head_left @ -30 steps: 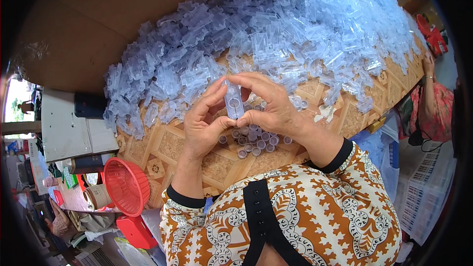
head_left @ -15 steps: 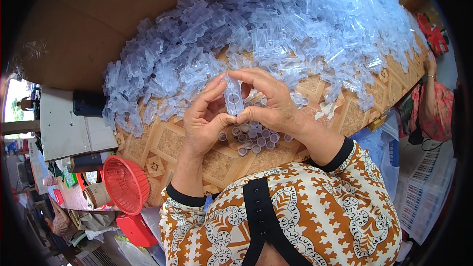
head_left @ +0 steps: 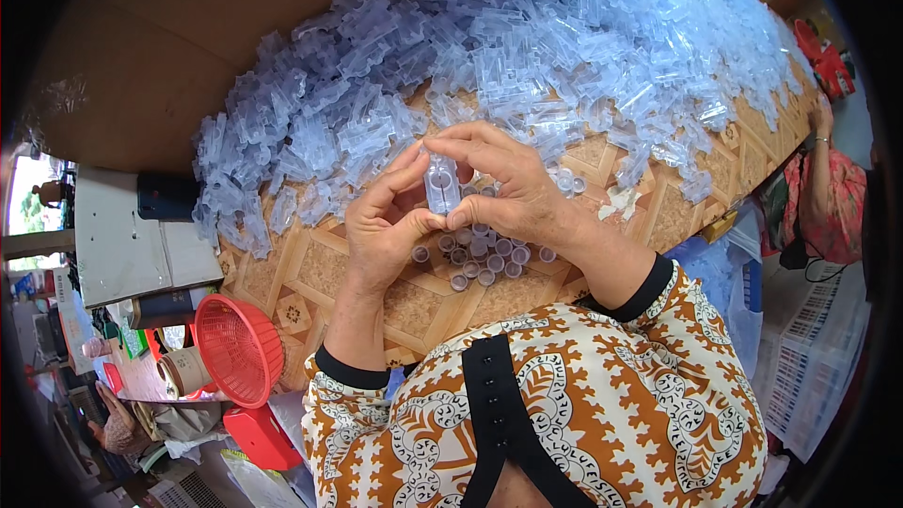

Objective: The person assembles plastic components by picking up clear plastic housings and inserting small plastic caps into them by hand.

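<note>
Between both hands I hold a small clear plastic case [head_left: 442, 184], upright, with a round opening in its face. My left hand [head_left: 384, 218] grips its left side, thumb at the bottom and fingers at the top. My right hand [head_left: 513, 186] closes on it from the right in the same way, its thumb tip close to the left thumb. Just below and behind the hands lies a cluster of small round clear caps [head_left: 487, 261] on the patterned table [head_left: 419, 310]. Beyond them spreads a big heap of similar clear plastic pieces [head_left: 527, 47].
A red plastic basket [head_left: 240, 348] stands at the table's left edge, near a cardboard tube [head_left: 183, 372] and a white box [head_left: 141, 235]. A brown cardboard wall [head_left: 160, 47] rises at the far left. At the far right sits another person in a red patterned top [head_left: 832, 207].
Both hands have shifted slightly left with the clear case between them. The case's face now looks tilted a little differently. The heap and caps look unchanged.
</note>
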{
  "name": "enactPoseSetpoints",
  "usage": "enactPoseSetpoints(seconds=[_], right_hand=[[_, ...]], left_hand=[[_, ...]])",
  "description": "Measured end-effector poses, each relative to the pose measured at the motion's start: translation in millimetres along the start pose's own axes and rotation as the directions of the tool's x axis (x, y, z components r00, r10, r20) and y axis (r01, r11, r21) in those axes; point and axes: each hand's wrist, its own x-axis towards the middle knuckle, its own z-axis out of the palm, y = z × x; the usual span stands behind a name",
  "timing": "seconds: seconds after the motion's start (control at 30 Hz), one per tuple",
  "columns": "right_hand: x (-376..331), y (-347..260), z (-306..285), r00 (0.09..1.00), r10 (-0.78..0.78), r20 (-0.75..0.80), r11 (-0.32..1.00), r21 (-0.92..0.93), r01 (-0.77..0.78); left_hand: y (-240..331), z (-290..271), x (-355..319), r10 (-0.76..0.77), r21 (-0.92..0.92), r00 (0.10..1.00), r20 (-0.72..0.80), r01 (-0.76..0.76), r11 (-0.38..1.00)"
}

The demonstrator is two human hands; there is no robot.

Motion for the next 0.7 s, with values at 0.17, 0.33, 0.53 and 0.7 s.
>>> enactPoseSetpoints(seconds=[0.17,0.33,0.53,0.7], right_hand=[[1,1,-4,0.999,0.012,0.039,1.0,-0.021,-0.011],[4,3,-6,0.999,-0.017,0.028,0.997,-0.068,0.019],[3,0,1,0.998,-0.024,-0.059,0.996,-0.088,0.019],[1,4,7,0.974,-0.17,-0.147,0.937,-0.33,0.114]], left_hand=[[2,-1,1,-0.031,0.022,0.999,-0.01,0.031,0.999],[4,0,1,-0.08,0.011,0.997,-0.012,0.081,0.997],[6,5,-5,-0.124,0.089,0.992,-0.01,0.124,0.988],[6,3,-6,-0.229,-0.137,0.973,0.016,0.229,0.964]])
